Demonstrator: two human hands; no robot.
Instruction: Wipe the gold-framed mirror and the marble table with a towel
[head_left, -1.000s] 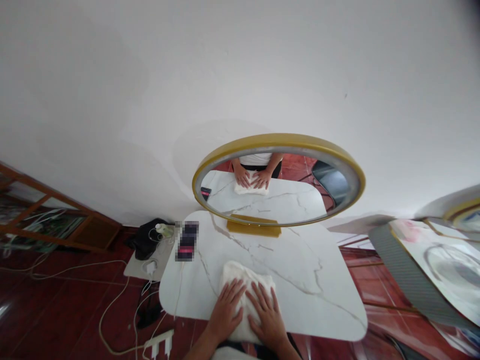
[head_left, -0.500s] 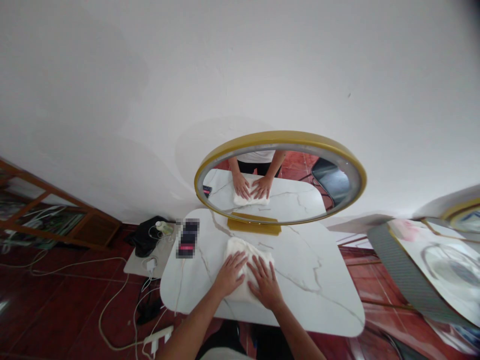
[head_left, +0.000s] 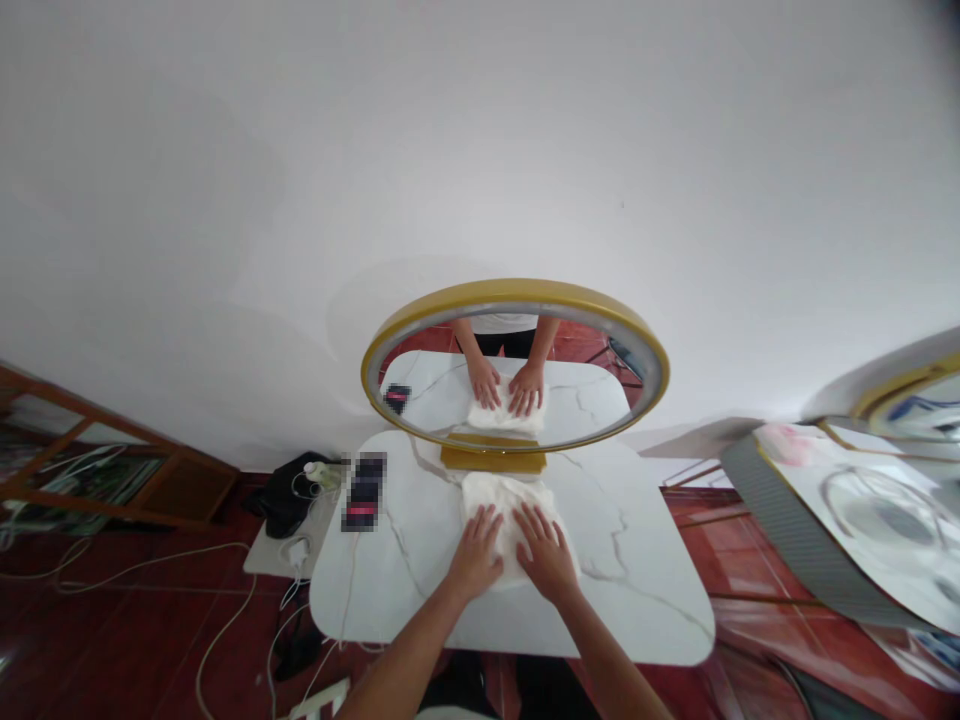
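Note:
A white cloth (head_left: 504,497) lies on the white marble table (head_left: 645,590), close to the gold base (head_left: 493,460) of a round gold-framed mirror (head_left: 514,364). My left hand (head_left: 477,553) rests flat on the cloth's near left part, fingers spread. Beside it, my right hand (head_left: 550,553) presses flat on the near right part, fingers apart too. Both forearms reach in from the bottom edge. The mirror reflects the two hands and the cloth.
A phone (head_left: 364,491) lies at the table's far left corner. On the red floor to the left are a black bag (head_left: 289,493), chargers, white cables (head_left: 225,620) and a power strip (head_left: 319,700). A wooden frame (head_left: 112,480) leans left; another mirror (head_left: 862,510) stands right.
Both hands have pushed the cloth away from the near edge toward the mirror base, with the arms stretching out further. The view has shifted slightly.

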